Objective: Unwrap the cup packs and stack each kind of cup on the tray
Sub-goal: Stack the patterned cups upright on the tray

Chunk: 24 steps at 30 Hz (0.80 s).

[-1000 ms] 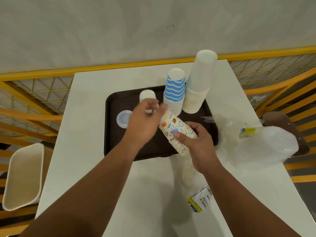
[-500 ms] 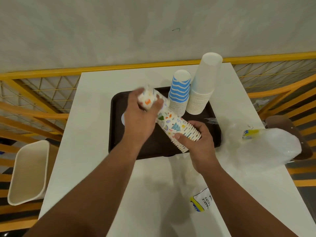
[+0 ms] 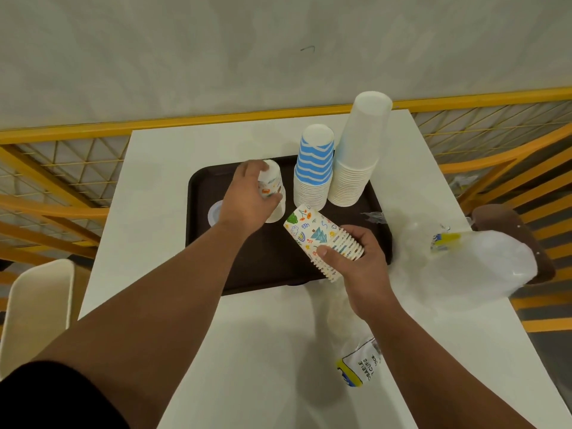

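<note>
left hand (image 3: 247, 196) fingers wrapped round printed cups (image 3: 272, 193) at tray (image 3: 198, 243) centre; right hand (image 3: 356, 252) gripping tilted printed stack (image 3: 322, 239); possible toppling if set down askew.

Wrapper label (image 3: 360, 368): partial "…OSABLE CUPS", apparently.
</note>
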Motion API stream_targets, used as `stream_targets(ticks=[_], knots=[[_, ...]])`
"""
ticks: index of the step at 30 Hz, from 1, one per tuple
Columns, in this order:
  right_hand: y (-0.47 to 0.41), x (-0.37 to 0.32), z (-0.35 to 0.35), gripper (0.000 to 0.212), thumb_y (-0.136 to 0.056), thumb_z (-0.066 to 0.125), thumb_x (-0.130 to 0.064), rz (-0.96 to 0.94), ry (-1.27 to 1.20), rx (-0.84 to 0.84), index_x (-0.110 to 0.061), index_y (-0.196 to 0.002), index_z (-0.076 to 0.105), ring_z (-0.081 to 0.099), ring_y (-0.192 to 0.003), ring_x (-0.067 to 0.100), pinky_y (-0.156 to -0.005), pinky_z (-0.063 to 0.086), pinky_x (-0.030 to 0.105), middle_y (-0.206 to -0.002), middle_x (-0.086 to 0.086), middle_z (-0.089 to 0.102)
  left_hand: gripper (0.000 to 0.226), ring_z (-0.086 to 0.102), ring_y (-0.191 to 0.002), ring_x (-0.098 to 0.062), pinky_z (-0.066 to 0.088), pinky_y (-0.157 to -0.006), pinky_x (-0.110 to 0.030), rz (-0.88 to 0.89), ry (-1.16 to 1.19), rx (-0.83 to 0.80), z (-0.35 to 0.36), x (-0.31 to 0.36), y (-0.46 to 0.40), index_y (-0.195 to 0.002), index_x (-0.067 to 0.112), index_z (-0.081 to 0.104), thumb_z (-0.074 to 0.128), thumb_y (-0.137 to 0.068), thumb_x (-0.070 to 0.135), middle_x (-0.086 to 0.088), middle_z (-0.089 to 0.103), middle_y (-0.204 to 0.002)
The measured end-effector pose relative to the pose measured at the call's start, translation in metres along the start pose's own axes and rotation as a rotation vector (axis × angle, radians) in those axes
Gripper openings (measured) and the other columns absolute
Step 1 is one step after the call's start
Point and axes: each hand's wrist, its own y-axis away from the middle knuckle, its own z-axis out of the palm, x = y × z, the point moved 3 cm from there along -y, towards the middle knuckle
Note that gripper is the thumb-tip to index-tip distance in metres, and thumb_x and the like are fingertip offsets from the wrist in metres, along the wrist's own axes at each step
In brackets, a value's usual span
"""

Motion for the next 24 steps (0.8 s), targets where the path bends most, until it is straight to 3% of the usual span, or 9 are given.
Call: stream_targets(ticks=[2,4,7,10,13,15,18,21,24], knots=[[0.0,-0.002,0.001,0.055,-0.065,0.085,-0.023,-0.006,0.008,-0.004,-0.028,-0.112,0.055,0.066,-0.106,0.017,-0.08,0.059,0.034,-0.117,-0.002,0.065,0.057,0.045,-0.128,-0.021,0.043,-0.097,-0.03,-0.007,0.004,-0.03,-0.001,-0.001,0.002,-0.136,0.02,0.044,0.071,-0.087,0.028,-0.002,0.04,-0.145],[0.0,-0.003,0.002,0.055,-0.065,0.086,-0.025,-0.013,-0.007,-0.015,-0.028,-0.111,0.056,0.066,-0.106,0.018,-0.081,0.059,0.038,-0.117,0.0,0.065,0.05,0.045,-0.128,-0.019,0.042,-0.099,-0.029,0.031,0.042,0.065,-0.01,0.004,0.007,-0.134,0.018,0.048,0.067,-0.089,0.032,-0.003,0.044,-0.143],[0.0,-0.008,0.007,0.062,-0.054,0.09,-0.035,-0.019,-0.072,-0.052,-0.029,-0.108,0.059,0.068,-0.105,0.021,-0.085,0.058,0.047,-0.115,0.002,0.068,0.038,0.06,-0.108,-0.012,0.055,-0.086,-0.031,-0.022,0.267,0.239,-0.025,0.018,0.033,-0.123,0.018,0.054,0.062,-0.092,0.039,0.001,0.06,-0.121],[0.0,-0.013,0.016,0.061,-0.056,0.09,-0.028,-0.033,-0.129,-0.103,-0.025,-0.11,0.06,0.07,-0.102,0.022,-0.084,0.058,0.046,-0.111,0.002,0.071,0.027,0.067,-0.098,-0.011,0.056,-0.071,-0.024,-0.243,0.695,-0.003,-0.014,0.032,0.065,-0.115,0.022,0.055,0.063,-0.092,0.033,0.002,0.066,-0.11],[0.003,-0.017,0.024,0.067,-0.057,0.091,-0.031,-0.059,-0.139,-0.136,-0.022,-0.114,0.058,0.069,-0.105,0.021,-0.084,0.058,0.042,-0.111,0.002,0.07,0.029,0.069,-0.102,-0.017,0.059,-0.078,-0.036,-0.423,1.077,-0.161,-0.002,0.037,0.084,-0.115,0.029,0.053,0.065,-0.09,0.022,-0.001,0.066,-0.117],[0.005,-0.018,0.027,0.069,-0.055,0.089,-0.036,-0.072,-0.111,-0.128,-0.023,-0.115,0.058,0.068,-0.106,0.021,-0.084,0.058,0.041,-0.113,0.001,0.069,0.029,0.069,-0.103,-0.018,0.059,-0.082,-0.042,-0.459,1.09,-0.116,-0.001,0.036,0.087,-0.116,0.028,0.054,0.066,-0.09,0.021,-0.002,0.067,-0.117],[0.006,-0.013,0.026,0.071,-0.054,0.093,-0.041,-0.062,-0.089,-0.107,-0.024,-0.114,0.059,0.068,-0.106,0.022,-0.084,0.058,0.044,-0.116,0.003,0.068,0.035,0.071,-0.097,-0.017,0.06,-0.075,-0.039,-0.459,1.052,0.004,-0.008,0.031,0.08,-0.121,0.02,0.052,0.067,-0.09,0.021,-0.003,0.068,-0.114],[0.006,-0.008,0.019,0.071,-0.051,0.093,-0.04,-0.033,-0.11,-0.075,-0.025,-0.111,0.059,0.068,-0.105,0.023,-0.08,0.058,0.041,-0.115,0.004,0.068,0.041,0.07,-0.097,-0.014,0.059,-0.074,-0.032,-0.252,0.807,0.144,-0.031,0.03,0.056,-0.119,0.019,0.052,0.074,-0.085,0.023,-0.001,0.068,-0.11],[0.008,-0.004,0.013,0.065,-0.051,0.086,-0.034,-0.015,-0.131,-0.068,-0.024,-0.11,0.06,0.069,-0.104,0.023,-0.079,0.059,0.039,-0.114,0.004,0.068,0.045,0.065,-0.1,-0.006,0.057,-0.081,-0.026,0.0,0.53,0.255,-0.058,0.041,0.028,-0.118,0.03,0.049,0.076,-0.082,0.032,0.004,0.065,-0.114]])
